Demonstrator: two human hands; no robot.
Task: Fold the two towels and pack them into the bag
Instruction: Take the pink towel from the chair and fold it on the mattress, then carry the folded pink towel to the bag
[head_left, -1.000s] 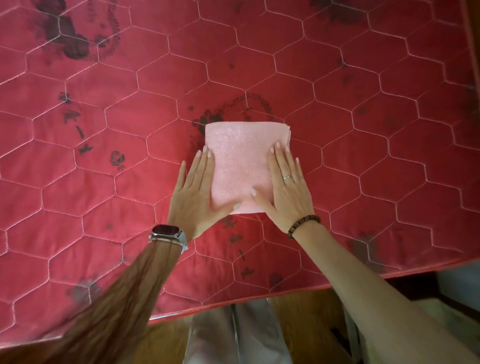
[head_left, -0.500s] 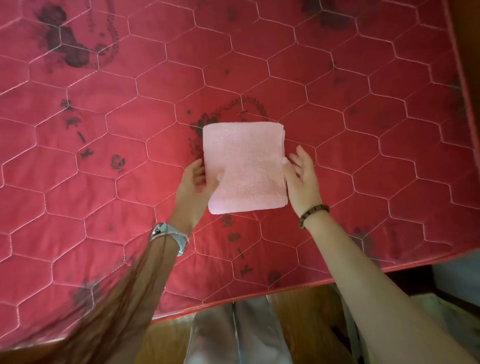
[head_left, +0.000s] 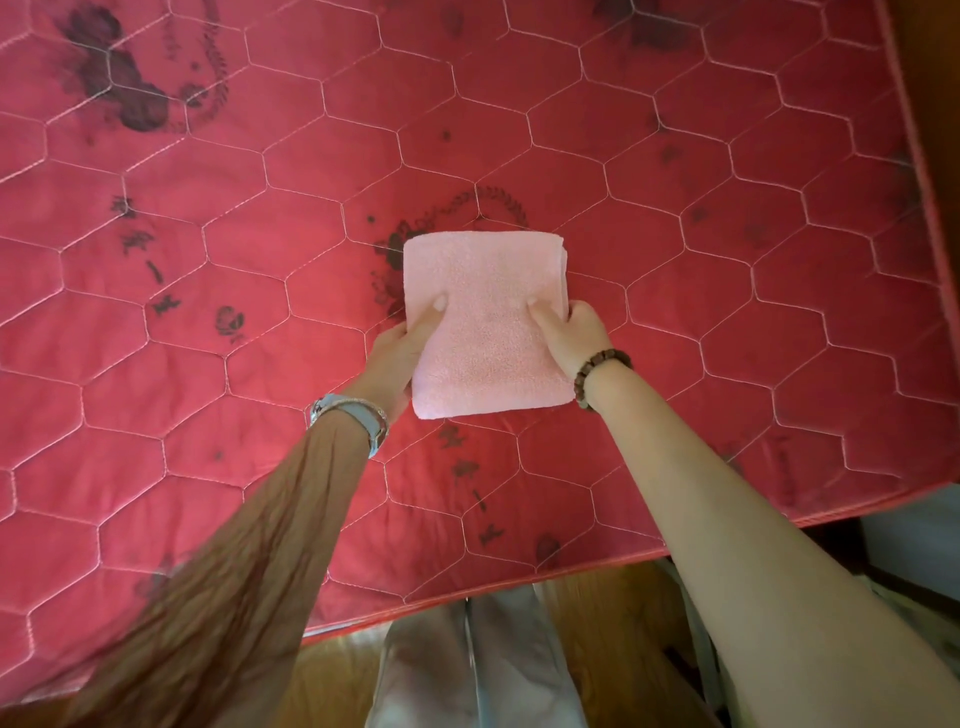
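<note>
A pink towel (head_left: 485, 322), folded into a thick rectangle, sits at the middle of the red quilted mattress (head_left: 675, 208). My left hand (head_left: 397, 353) grips its left edge, thumb on top and fingers tucked underneath. My right hand (head_left: 571, 332) grips the right edge the same way, thumb pressed on the top face. Whether the folded stack holds one towel or two cannot be told. No bag is clearly in view.
The mattress's near edge (head_left: 467, 597) runs across the lower frame, with wooden floor (head_left: 613, 649) below it. My grey-trousered legs (head_left: 467, 670) stand against that edge. A dark gap and pale fabric (head_left: 914, 530) lie beyond the mattress's right corner.
Both hands went from pressing flat on top of the folded towel to sliding to its sides and gripping its edges with thumbs on top.
</note>
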